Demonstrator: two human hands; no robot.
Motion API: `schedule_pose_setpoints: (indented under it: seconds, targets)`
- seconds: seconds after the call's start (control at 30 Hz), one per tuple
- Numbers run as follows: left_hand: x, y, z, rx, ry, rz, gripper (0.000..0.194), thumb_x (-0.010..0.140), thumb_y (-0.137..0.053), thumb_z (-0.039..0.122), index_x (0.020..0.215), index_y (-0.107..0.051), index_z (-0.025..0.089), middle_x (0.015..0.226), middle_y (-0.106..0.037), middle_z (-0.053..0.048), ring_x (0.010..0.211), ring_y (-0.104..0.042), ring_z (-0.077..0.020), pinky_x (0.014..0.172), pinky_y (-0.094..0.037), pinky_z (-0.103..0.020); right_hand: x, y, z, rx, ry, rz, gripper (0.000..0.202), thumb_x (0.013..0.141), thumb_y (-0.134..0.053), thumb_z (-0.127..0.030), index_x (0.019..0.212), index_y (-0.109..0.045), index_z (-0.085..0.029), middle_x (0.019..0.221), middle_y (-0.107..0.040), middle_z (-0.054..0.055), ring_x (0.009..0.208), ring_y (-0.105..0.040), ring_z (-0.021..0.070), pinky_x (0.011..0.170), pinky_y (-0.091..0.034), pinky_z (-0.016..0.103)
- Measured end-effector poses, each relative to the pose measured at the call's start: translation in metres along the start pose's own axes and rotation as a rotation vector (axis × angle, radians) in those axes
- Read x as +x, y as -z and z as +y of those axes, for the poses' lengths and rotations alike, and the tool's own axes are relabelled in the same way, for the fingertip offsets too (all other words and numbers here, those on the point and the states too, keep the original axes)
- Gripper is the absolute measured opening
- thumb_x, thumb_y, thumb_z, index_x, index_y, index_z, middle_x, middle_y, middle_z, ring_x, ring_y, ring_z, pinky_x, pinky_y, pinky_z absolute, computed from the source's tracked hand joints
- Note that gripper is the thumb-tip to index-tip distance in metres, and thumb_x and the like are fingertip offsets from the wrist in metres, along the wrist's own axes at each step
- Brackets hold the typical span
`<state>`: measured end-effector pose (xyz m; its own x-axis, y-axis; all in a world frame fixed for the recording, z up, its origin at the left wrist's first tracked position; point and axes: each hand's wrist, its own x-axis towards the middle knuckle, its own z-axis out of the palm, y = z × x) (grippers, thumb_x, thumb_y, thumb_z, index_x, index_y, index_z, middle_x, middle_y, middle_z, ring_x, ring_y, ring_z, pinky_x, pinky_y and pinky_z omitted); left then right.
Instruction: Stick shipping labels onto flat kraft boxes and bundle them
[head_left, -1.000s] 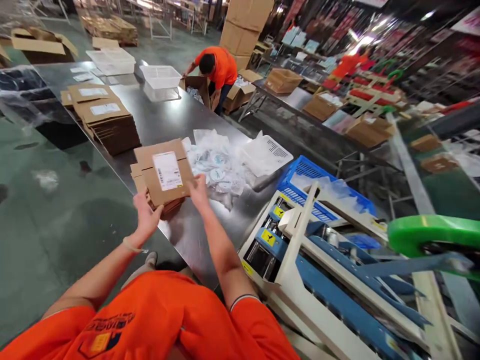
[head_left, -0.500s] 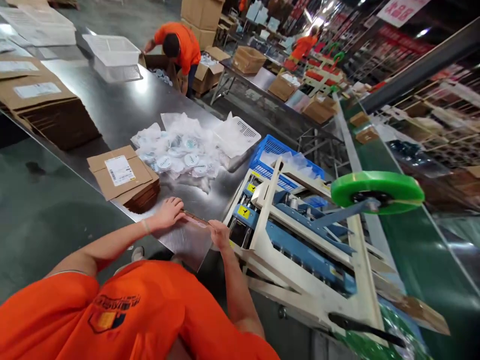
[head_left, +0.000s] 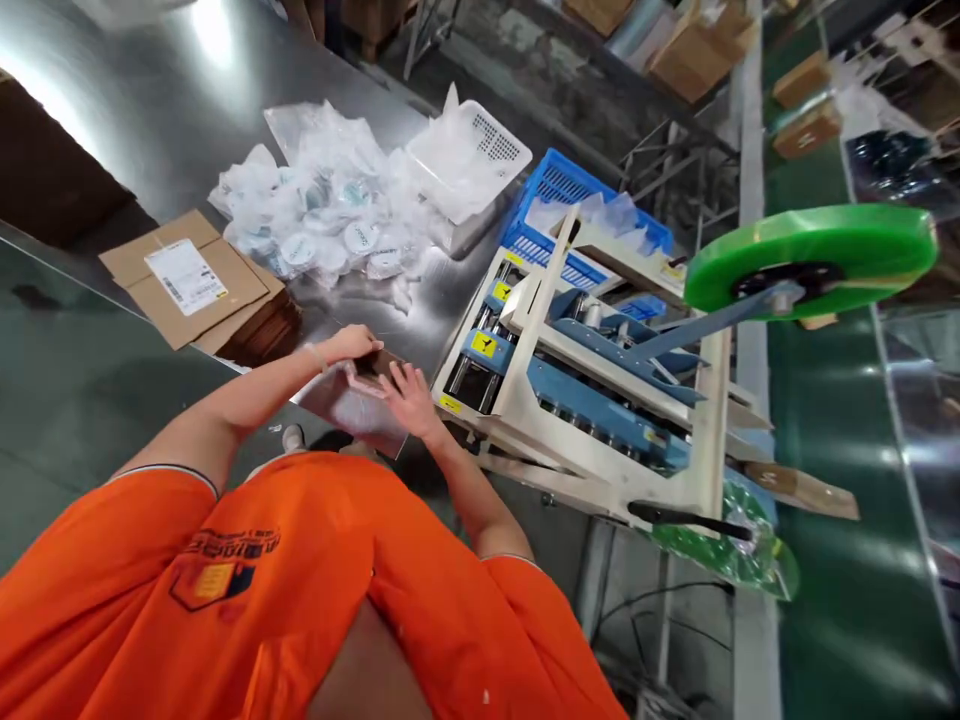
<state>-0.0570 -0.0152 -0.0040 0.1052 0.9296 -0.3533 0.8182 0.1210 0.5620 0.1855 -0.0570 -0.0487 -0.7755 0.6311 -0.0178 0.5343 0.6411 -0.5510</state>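
Note:
Near the corner of the metal table (head_left: 420,335), a small brown cardboard box (head_left: 377,368) is between my two hands. My left hand (head_left: 352,343) is closed on its left side. My right hand (head_left: 411,400) lies on its right side with the fingers spread. A pinkish-white surface shows along the box's near side. Left of the hands lies a stack of flat cardboard (head_left: 247,290) with a white label (head_left: 185,276) on top. Beyond the hands is a heap of clear bags with round white and teal items (head_left: 337,215).
A white basket (head_left: 495,150) stands beside the bags, with a blue crate (head_left: 559,180) behind. At the right are a taping machine (head_left: 525,390) with a green tape roll (head_left: 862,250) and a green conveyor (head_left: 825,430). More cardboard (head_left: 52,170) is far left.
The view has tilted down and closer, and the people in orange are out of sight. The box's brown top now shows between my hands, and my right hand's fingers have spread over it.

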Motion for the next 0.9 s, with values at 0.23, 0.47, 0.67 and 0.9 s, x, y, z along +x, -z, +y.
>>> schedule_pose_setpoints:
  seconds: [0.23,0.47,0.67,0.9]
  targets:
    - [-0.008,-0.008,0.02,0.008,-0.127,0.04,0.039,0.105,-0.054,0.04,0.12,-0.081,0.017,0.109,-0.081,-0.014,0.108,-0.073,-0.0298,0.098,-0.055,-0.037,0.043,-0.008,-0.025,0.474,0.035,-0.149,0.034,0.111,-0.051,-0.026,0.126,-0.08,-0.017,0.133,-0.081,0.011,0.129,-0.074,0.0218,0.117,-0.056,0.044]
    - [-0.08,-0.019,-0.016,0.084,-0.009,0.251,0.032,0.098,-0.071,0.036,0.12,-0.072,0.013,0.117,-0.074,-0.017,0.114,-0.068,-0.036,0.104,-0.055,-0.049,0.055,-0.013,-0.014,0.888,-0.183,0.085,0.057,0.11,-0.045,-0.067,0.093,-0.073,-0.019,0.101,-0.079,0.006,0.099,-0.076,0.017,0.095,-0.063,0.034]
    - [-0.072,-0.034,-0.016,0.112,-0.27,-0.02,0.017,0.101,-0.065,0.027,0.093,-0.077,0.018,0.106,-0.077,-0.015,0.107,-0.07,-0.0303,0.102,-0.053,-0.042,0.058,-0.001,-0.013,0.612,-0.101,0.082,0.046,0.106,-0.054,-0.061,0.083,-0.066,-0.023,0.086,-0.071,0.003,0.086,-0.068,0.0191,0.09,-0.061,0.034]
    - [-0.045,-0.031,0.002,0.161,-0.039,0.188,0.024,0.093,-0.075,0.029,0.112,-0.069,0.015,0.132,-0.067,-0.023,0.133,-0.055,-0.0451,0.109,-0.045,-0.057,0.073,0.021,-0.011,-0.005,-0.162,0.038,0.092,0.081,-0.093,-0.052,0.156,-0.057,-0.015,0.157,-0.06,0.025,0.152,-0.05,0.0436,0.126,-0.041,0.06]
